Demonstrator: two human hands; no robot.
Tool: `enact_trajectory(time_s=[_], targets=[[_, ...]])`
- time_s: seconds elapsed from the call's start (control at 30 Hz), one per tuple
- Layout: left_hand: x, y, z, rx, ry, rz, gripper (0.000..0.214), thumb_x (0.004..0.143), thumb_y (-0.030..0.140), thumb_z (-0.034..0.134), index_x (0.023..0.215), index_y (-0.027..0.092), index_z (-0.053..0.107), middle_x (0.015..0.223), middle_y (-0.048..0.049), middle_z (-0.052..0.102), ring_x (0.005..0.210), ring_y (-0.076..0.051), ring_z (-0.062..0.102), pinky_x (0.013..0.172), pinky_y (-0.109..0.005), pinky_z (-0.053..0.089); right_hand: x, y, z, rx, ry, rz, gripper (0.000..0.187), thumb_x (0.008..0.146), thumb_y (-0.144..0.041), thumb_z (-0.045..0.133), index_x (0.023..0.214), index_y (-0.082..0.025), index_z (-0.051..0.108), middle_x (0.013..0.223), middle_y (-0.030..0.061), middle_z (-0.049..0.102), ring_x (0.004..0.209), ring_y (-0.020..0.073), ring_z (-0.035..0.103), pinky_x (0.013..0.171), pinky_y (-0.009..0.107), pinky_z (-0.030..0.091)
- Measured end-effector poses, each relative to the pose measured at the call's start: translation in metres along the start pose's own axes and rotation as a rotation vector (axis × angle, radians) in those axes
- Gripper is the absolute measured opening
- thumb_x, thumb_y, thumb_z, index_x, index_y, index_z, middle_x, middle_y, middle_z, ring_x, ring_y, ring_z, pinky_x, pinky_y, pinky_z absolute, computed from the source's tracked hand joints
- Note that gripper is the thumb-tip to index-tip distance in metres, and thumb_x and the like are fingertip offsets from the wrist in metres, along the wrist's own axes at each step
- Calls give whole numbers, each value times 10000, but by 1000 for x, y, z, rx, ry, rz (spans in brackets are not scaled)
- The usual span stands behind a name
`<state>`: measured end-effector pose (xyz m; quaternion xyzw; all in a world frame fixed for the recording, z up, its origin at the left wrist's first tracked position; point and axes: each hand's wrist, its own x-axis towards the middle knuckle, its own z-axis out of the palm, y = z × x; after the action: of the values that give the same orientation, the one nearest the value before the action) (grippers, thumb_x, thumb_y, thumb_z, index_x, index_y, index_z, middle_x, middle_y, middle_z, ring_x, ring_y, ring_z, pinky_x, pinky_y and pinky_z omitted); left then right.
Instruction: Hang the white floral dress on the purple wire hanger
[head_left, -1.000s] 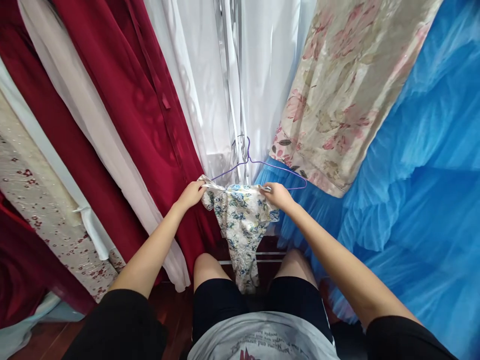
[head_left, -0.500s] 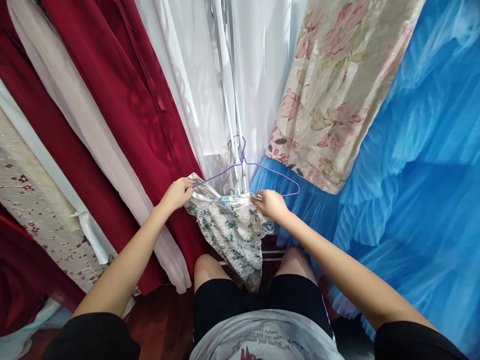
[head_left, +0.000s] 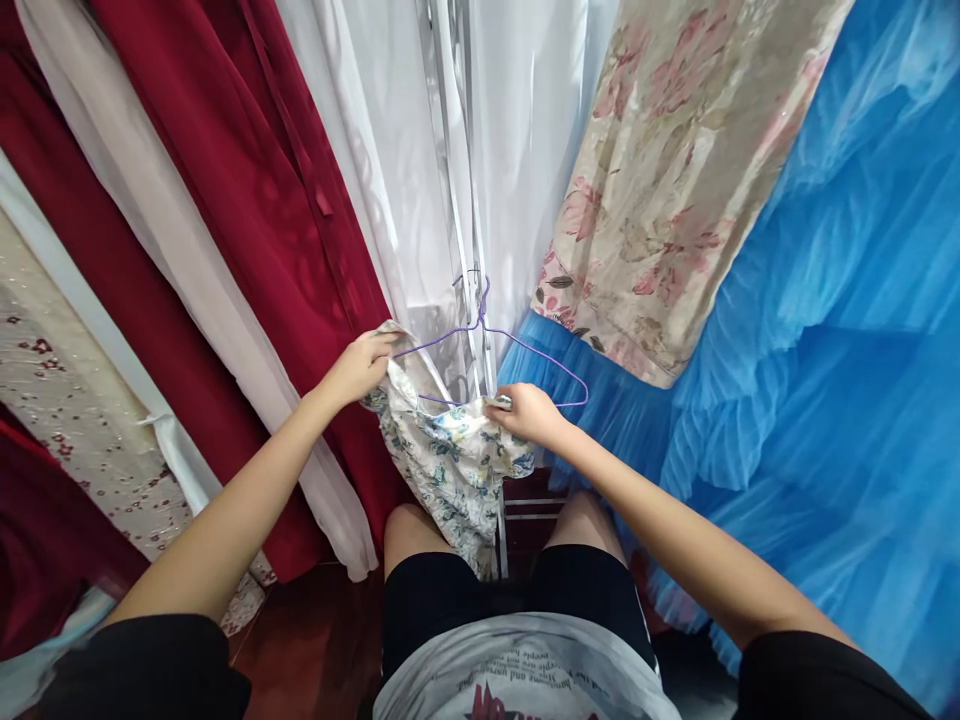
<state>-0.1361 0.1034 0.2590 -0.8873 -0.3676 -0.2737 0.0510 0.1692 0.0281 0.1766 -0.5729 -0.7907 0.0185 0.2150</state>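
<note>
A white garment with blue and green flowers (head_left: 442, 465) hangs between my two hands. My left hand (head_left: 365, 366) is closed on its upper left edge, where the cloth lies over the left end of a purple wire hanger (head_left: 532, 352). With bent fingers, my right hand (head_left: 525, 412) pinches the garment's top edge on the right, in front of the hanger's lower bar. The hanger's right end stays bare beyond that hand. Its hook rests up against a thin metal stand. My left fingertips are partly behind the cloth.
Dark red dresses (head_left: 300, 270) and a pale pink cloth (head_left: 172, 230) hang at left. White fabric (head_left: 525, 130) hangs behind the metal stand (head_left: 459, 190). To the right are a beige floral dress (head_left: 660, 210) and a blue tulle skirt (head_left: 847, 420). A reddish floor (head_left: 300, 630) shows below.
My left hand has lifted the garment's left edge a little, up over the hanger's left end. My right hand has shifted slightly left, and the garment's top opening looks wider.
</note>
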Motion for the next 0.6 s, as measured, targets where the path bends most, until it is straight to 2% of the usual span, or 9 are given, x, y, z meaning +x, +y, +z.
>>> enact_trajectory(time_s=[0.1,0.17,0.23,0.3,0.37,0.43,0.47,0.5,0.6], targets=[[17,22,23,-138,30,-16,241,798,161,387,749,198,620,1232,-66,677,1203,-250,579,1057,-404,441,-7,1,-4,68,-13,-63,297,873,-458,630,976,-197,725,866,95,753,884,274,703,679,282,428],[20,33,37,-95,81,-56,216,823,154,392,810,204,601,1092,-70,682,1020,-233,630,931,-365,487,-14,10,-8,118,-21,-57,328,813,-425,701,1039,-188,705,879,89,742,865,272,692,691,289,443],[16,40,46,-20,135,-71,206,836,146,396,854,208,592,972,-67,654,872,-218,620,824,-331,485,-24,27,-13,221,-13,-20,450,756,-374,751,1153,-188,652,934,76,728,800,238,676,689,290,461],[10,42,50,5,172,-70,214,829,138,410,926,206,589,924,-62,631,808,-213,601,774,-315,467,-38,49,-19,350,44,9,668,743,-327,748,1356,-198,515,941,50,713,709,195,647,672,287,473],[6,42,50,-11,196,-85,281,815,130,429,1043,197,579,921,-58,631,773,-210,597,752,-307,458,-51,72,-25,435,173,18,907,753,-276,711,1535,-180,261,866,18,699,643,178,617,650,288,477],[6,42,50,-26,182,-102,361,812,130,436,1144,190,568,880,-48,634,727,-209,596,728,-304,454,-58,92,-33,430,319,34,1011,765,-243,672,1584,-133,89,797,7,691,634,189,611,651,300,479],[7,42,50,-26,157,-108,386,819,134,433,1177,190,569,839,-39,631,702,-210,594,715,-304,452,-58,100,-38,400,365,54,995,768,-245,666,1584,-115,112,791,18,696,651,199,620,665,312,483],[8,42,51,-22,129,-113,402,829,141,427,1201,192,572,800,-31,627,682,-211,592,705,-304,451,-56,107,-44,361,376,79,946,766,-259,674,1570,-102,203,802,38,708,676,212,632,683,326,488],[10,41,49,-20,99,-116,404,853,170,421,1213,206,599,855,-38,662,752,-226,623,756,-313,471,-40,117,-67,306,248,131,669,736,-333,730,1342,-83,593,840,85,739,742,246,665,708,345,499]])
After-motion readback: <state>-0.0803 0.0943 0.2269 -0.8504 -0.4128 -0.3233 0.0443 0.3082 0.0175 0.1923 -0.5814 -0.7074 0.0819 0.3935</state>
